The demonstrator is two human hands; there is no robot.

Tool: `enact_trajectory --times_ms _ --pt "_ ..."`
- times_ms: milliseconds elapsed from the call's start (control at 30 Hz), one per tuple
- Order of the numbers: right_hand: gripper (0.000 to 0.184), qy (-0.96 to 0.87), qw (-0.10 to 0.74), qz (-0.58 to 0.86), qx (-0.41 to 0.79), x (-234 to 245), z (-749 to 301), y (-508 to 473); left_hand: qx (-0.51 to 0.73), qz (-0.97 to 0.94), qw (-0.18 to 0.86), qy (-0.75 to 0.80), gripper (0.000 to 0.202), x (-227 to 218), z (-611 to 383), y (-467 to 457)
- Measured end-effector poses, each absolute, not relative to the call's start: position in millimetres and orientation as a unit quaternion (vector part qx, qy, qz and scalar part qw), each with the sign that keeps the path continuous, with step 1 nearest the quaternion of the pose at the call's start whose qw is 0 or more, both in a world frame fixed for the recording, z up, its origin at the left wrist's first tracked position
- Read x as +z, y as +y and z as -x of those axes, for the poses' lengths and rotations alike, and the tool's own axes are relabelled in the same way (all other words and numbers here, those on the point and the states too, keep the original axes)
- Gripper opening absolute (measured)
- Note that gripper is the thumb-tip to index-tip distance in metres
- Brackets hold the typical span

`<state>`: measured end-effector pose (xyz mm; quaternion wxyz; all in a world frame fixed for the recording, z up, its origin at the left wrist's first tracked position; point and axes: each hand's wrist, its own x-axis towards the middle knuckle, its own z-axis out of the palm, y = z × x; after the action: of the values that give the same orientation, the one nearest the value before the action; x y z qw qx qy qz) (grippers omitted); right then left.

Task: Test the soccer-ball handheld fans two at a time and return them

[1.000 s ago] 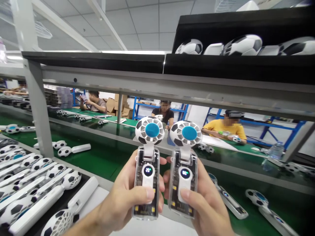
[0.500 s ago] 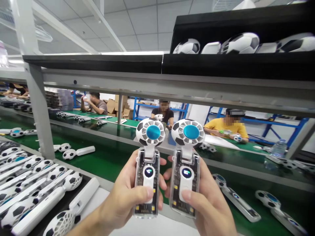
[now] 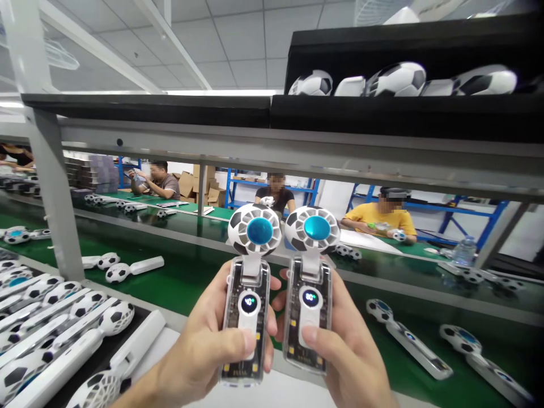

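Note:
My left hand [image 3: 208,334] is closed round a handheld fan [image 3: 245,317] with a football-patterned head, a blue centre and a see-through body. Its small round display reads 40, and my thumb presses on the white strip below. A matching handheld fan [image 3: 309,311] is gripped upright by my right hand [image 3: 346,345], its display reading 80, with that thumb also on the white strip. The two fans stand side by side, slightly apart, heads up. The backs of both are hidden by my fingers.
Many football fans [image 3: 55,317] lie in a black tray at left. More fans [image 3: 408,340] rest on the green conveyor [image 3: 178,283]. A shelf [image 3: 170,127] crosses above, held by a grey post [image 3: 55,192]. Co-workers [image 3: 380,218] sit across the line near a plastic bottle [image 3: 464,251].
Both fans and my hands have shifted slightly left in view, and the surroundings have shifted left too. The two fans are a little closer together. My grip is unchanged.

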<state>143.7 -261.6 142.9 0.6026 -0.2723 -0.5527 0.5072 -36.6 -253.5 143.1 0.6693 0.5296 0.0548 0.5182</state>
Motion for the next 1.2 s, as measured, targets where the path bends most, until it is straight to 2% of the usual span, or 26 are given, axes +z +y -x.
enact_trajectory --times_ms 600,767,1200 --pt "0.084 -0.552 0.587 0.247 0.538 146.6 -141.1 -265.0 0.525 -0.519 0.668 0.096 0.047 144.7 37.8 -254.6" --pt "0.073 -0.562 0.567 0.233 0.556 150.7 -142.2 -266.8 0.524 -0.517 0.667 0.112 0.056 145.7 40.4 -256.2" --pt "0.059 -0.541 0.565 0.193 0.592 153.1 -142.2 -264.0 0.524 -0.516 0.669 0.110 0.054 145.4 40.7 -254.0"
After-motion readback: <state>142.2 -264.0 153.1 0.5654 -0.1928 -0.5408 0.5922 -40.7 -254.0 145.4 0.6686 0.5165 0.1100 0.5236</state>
